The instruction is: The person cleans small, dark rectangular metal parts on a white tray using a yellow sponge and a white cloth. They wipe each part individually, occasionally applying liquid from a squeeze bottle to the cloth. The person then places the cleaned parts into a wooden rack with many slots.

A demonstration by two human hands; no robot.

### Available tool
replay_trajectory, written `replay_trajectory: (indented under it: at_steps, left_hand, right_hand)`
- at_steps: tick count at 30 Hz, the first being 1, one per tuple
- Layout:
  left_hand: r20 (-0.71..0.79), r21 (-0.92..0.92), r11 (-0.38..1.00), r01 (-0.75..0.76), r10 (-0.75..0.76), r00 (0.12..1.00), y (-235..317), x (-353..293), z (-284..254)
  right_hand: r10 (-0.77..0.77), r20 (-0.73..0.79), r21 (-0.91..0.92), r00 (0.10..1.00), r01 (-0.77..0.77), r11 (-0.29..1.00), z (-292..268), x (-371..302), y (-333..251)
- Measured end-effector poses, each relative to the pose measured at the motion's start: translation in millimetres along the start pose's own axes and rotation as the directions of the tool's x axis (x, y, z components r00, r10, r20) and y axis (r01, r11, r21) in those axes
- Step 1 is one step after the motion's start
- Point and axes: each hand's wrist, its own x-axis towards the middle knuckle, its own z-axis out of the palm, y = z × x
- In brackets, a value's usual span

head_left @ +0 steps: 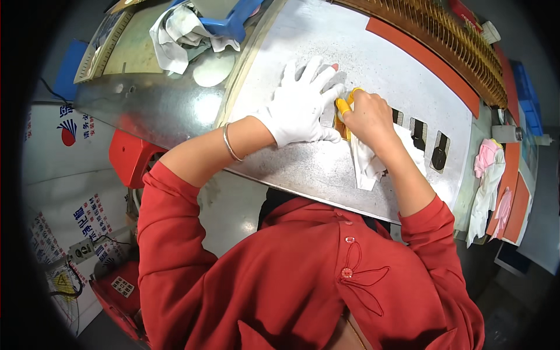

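Observation:
My left hand [301,104], in a white glove with one bare fingertip, lies spread flat on the pale work surface [280,169]. Its thumb side is against a small amber-brown plate [340,123], mostly covered by the hands. My right hand [370,116] has yellow finger covers and is closed on a white cloth [366,164], pressed down at that plate. The cloth hangs loose below the palm. To the right of this hand lie several small flat pieces with dark shapes on them, one of them a nearby piece [440,151].
A long rack of upright brown plates [443,41] stands at the far right beside an orange strip [426,64]. Far left are a blue bin [230,26], a crumpled white cloth [175,38] and a round pale disc [213,69]. A red stool [125,157] stands left; cloths [489,169] hang right.

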Motion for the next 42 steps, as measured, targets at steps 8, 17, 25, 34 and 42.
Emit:
replay_trajectory:
  at_steps: [8,17,25,34,42]
  left_hand:
    - [0.08,0.054,0.99,-0.129,0.125,0.989,-3.4,8.7,-6.6]
    - [0.12,0.079,0.987,-0.139,0.129,0.984,-1.6,7.7,-13.7]
    - [0.183,0.06,0.986,-0.154,0.141,0.973,-8.4,9.9,-19.9]
    - [-0.131,-0.092,0.996,-0.005,-0.007,0.991,-52.4,-47.2,-14.3]
    - [-0.126,-0.129,0.99,0.061,-0.077,0.989,-47.1,-53.9,-15.4]
  right_hand:
    - [0.011,0.008,-0.008,1.0,-0.011,1.0,3.5,-25.3,-8.1]
    - [-0.047,-0.02,0.015,0.999,0.047,0.999,12.2,-49.7,-8.1]
    - [-0.074,0.092,0.034,0.993,0.071,0.997,6.1,-73.6,-12.5]
    - [-0.148,0.053,0.035,0.988,0.146,0.989,-35.1,-34.3,-29.3]
    - [-0.124,0.089,0.022,0.988,0.123,0.992,0.6,44.8,-50.2]
